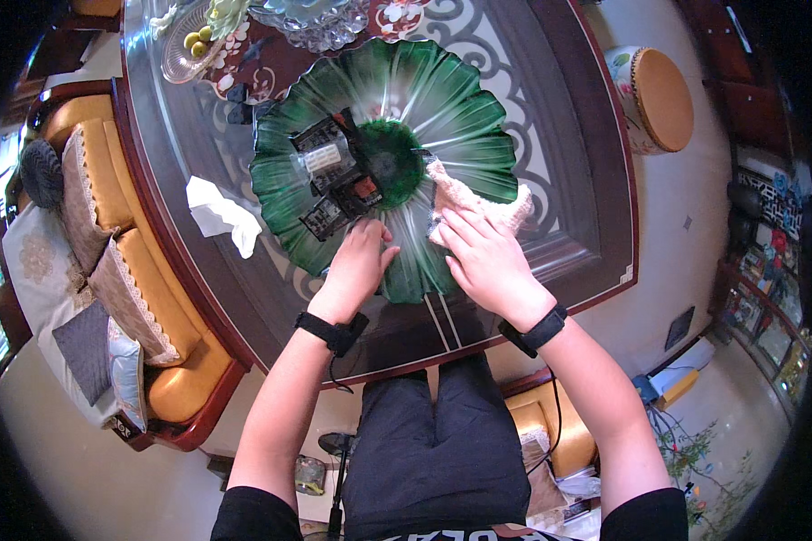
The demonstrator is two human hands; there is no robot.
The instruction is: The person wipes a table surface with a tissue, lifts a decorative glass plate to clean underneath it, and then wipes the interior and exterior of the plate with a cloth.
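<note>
A large green glass dish with a scalloped, ribbed rim stands on the table before me. Several small black packets with printing lie in a heap on its left side, and a pale segmented piece shows through a clear part of one. My left hand is at the near edge of the heap, fingers bent and thumb apart; no object shows between them. My right hand presses a pale pink terry cloth onto the dish's right side. Part of the cloth is hidden beneath those fingers.
Crumpled white tissue lies left of the dish on the dark table. Farther back are a clear glass plate with green fruit and a crystal bowl. A sofa flanks the table, and a drum-shaped stool stands right.
</note>
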